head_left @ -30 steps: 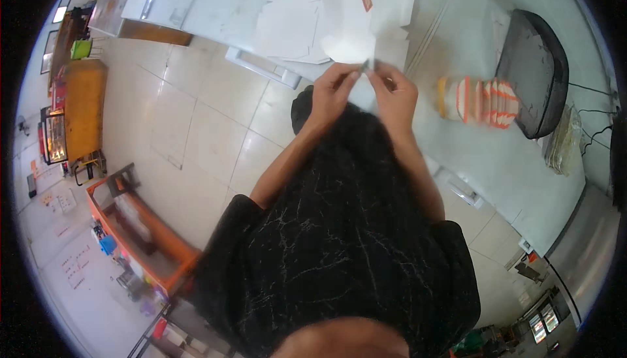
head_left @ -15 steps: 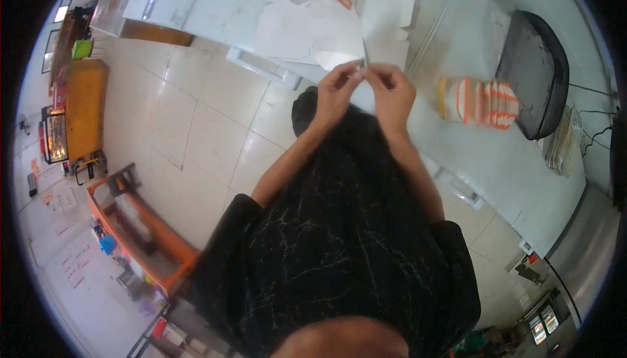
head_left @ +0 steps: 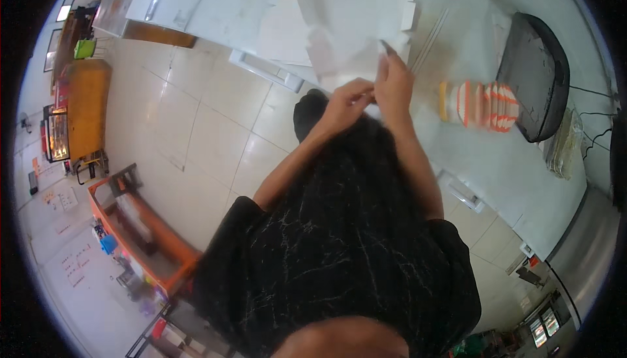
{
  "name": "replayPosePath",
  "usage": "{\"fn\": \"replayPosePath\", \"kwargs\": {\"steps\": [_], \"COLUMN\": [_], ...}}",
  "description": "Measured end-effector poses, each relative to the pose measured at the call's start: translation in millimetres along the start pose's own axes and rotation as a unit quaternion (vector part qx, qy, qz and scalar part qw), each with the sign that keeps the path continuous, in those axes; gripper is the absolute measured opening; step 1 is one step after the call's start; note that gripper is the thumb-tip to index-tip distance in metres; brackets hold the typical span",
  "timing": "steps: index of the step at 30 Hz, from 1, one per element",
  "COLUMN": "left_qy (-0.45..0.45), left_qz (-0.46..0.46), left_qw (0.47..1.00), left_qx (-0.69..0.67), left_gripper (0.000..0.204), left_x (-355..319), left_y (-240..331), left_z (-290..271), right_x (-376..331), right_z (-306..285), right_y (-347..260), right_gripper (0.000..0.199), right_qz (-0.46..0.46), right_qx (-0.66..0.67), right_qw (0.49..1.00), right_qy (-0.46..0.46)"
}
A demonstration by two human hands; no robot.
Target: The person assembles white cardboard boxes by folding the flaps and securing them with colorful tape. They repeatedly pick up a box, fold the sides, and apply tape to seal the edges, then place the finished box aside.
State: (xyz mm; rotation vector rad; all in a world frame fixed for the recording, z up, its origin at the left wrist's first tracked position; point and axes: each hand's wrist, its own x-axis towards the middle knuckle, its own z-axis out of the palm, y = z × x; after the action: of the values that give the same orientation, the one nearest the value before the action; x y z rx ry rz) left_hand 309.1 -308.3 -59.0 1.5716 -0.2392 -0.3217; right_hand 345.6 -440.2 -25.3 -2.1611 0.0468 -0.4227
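Observation:
A white cardboard blank (head_left: 343, 22) stands raised at the table's near edge, its plain side showing; it is blurred. My right hand (head_left: 394, 90) is at its right lower corner, one finger pointing up along the card and the others closed at its edge. Just left of it and lower, my left hand (head_left: 349, 105) is closed in a pinch, its fingertips touching the right hand. What the left hand pinches is hidden. More white cardboard sheets (head_left: 281, 38) lie flat beneath and beside the raised blank.
A row of nested white and orange striped cartons (head_left: 486, 105) lies to the right, beside a black tray-like object (head_left: 532, 74). A stack of clear-wrapped sheets (head_left: 565, 146) sits farther right. White handles (head_left: 264, 71) stick out from the table front. An orange frame (head_left: 140, 227) stands at left.
The blank has come up and now shows its plain white side, covering its orange print. My hands have parted slightly: the left moved lower, while the right now points up along the card.

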Motion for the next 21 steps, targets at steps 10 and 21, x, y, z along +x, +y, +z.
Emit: {"fn": "replayPosePath", "kwargs": {"steps": [10,21], "left_qy": [0.143,0.192], "left_qz": [-0.178,-0.171], "left_qw": [0.96,0.95], "left_qx": [-0.159,-0.179], "left_gripper": [0.049,0.033], "left_x": [22,25], "left_y": [32,20], "left_z": [-36,-19], "right_x": [-23,-23], "right_z": [-16,-15], "right_y": [10,16], "right_gripper": [0.031,0.029], "right_qz": [-0.224,-0.238], "right_qx": [-0.18,-0.177], "right_qw": [0.957,0.955], "right_qy": [-0.039,-0.016]}}
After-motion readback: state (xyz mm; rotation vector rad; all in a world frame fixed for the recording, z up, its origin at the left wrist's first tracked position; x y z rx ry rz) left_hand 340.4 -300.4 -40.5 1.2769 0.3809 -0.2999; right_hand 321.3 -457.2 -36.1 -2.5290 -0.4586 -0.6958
